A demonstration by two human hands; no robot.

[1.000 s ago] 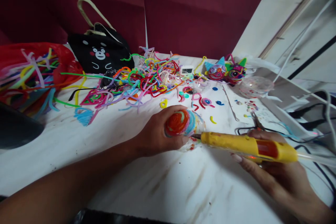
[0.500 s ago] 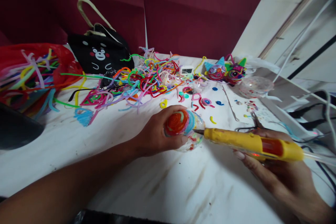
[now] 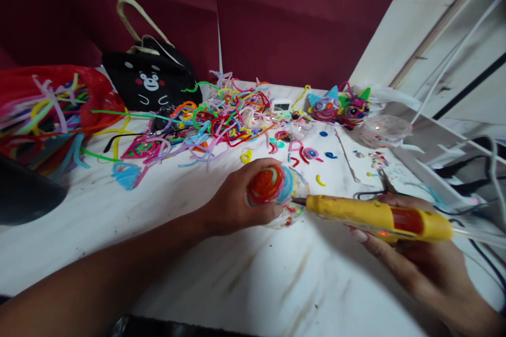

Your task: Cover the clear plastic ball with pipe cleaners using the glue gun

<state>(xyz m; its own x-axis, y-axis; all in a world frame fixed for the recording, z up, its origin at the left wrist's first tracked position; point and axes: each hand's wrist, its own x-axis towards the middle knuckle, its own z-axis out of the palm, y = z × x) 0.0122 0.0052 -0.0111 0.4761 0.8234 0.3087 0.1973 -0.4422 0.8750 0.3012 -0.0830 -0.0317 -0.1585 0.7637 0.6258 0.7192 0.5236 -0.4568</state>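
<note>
My left hand [image 3: 241,200] is wrapped round a clear plastic ball [image 3: 299,183] partly covered with coiled pipe cleaners. An orange-red coil [image 3: 266,185] faces up, edged by pink and light blue rows. In my right hand [image 3: 422,268] is a yellow hot glue gun [image 3: 351,210] with a clear glue stick [image 3: 478,237] coming out of its back end. Its metal nozzle points left and meets the ball's side near the blue row; whether it touches I cannot tell. A small red light glows on the gun.
A tangle of coloured pipe cleaners [image 3: 233,110] lies behind the ball. Two decorated balls with ears [image 3: 324,105] and a clear ball [image 3: 385,130] stand back right. A black bag [image 3: 152,81], a red bag of pipe cleaners [image 3: 98,95] and a dark cylinder [image 3: 27,192] are left. Pliers [image 3: 386,181] lie right.
The glue gun and my right hand have shifted very slightly left. My left hand and the ball stay in place.
</note>
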